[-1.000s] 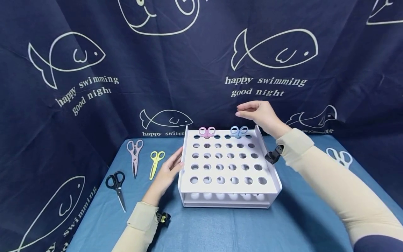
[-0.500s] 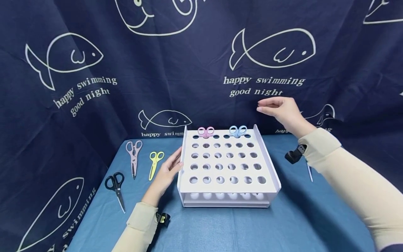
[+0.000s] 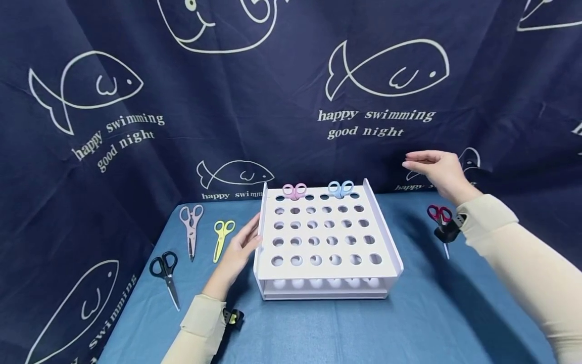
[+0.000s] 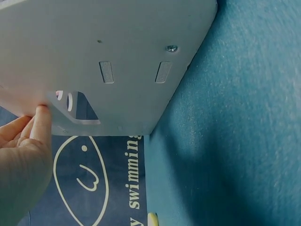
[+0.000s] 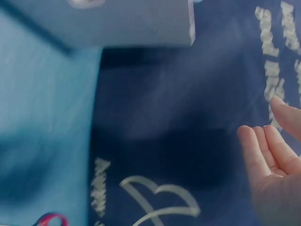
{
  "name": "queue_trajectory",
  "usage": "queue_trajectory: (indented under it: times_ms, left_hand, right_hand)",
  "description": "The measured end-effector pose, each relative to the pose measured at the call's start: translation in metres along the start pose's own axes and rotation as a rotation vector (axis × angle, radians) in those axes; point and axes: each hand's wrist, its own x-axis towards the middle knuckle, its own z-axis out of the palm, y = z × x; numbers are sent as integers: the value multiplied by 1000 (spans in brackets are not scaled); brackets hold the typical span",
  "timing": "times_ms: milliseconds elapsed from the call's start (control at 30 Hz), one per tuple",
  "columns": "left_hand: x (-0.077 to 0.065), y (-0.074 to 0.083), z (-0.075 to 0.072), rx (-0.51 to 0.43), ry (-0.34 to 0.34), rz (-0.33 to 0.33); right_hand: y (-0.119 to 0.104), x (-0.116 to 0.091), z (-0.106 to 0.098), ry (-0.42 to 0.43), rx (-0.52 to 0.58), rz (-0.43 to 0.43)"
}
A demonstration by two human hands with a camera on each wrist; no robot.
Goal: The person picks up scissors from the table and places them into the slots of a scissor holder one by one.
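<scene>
My left hand (image 3: pixel 238 251) rests against the left side of a white rack (image 3: pixel 327 250) with rows of round holes; in the left wrist view its fingertips touch the outer side panel. My right hand (image 3: pixel 441 172) is raised to the right of the rack, holding nothing, fingers and thumb bent loosely and apart. Pink scissors (image 3: pixel 294 192) and blue scissors (image 3: pixel 341 190) stand in back-row holes, handles up. Red scissors (image 3: pixel 439 214) lie on the table below my right hand, partly hidden by the wrist camera.
Lilac scissors (image 3: pixel 191 227), yellow scissors (image 3: pixel 222 237) and black scissors (image 3: pixel 165 273) lie left of the rack on the blue tablecloth (image 3: pixel 318 328). A dark blue curtain (image 3: pixel 273 116) with fish drawings hangs right behind the table.
My right hand has moved right, from above the rack's back right corner to above the red scissors, which have come into sight. White scissors are now hidden behind the sleeve. My left hand stays put.
</scene>
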Motion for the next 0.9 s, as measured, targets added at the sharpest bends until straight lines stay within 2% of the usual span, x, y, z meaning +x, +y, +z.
queue_trajectory:
  times_ms: [367, 633, 900]
  left_hand:
    - [-1, -2, -2, 33, -5, -14]
    - [-1, 1, 1, 31, -2, -9]
    - [-1, 5, 2, 31, 0, -23]
  right_hand:
    - [46, 0, -32, 57, 17, 69]
    - [55, -3, -38, 68, -100, 78]
    - [70, -4, -44, 48, -139, 101]
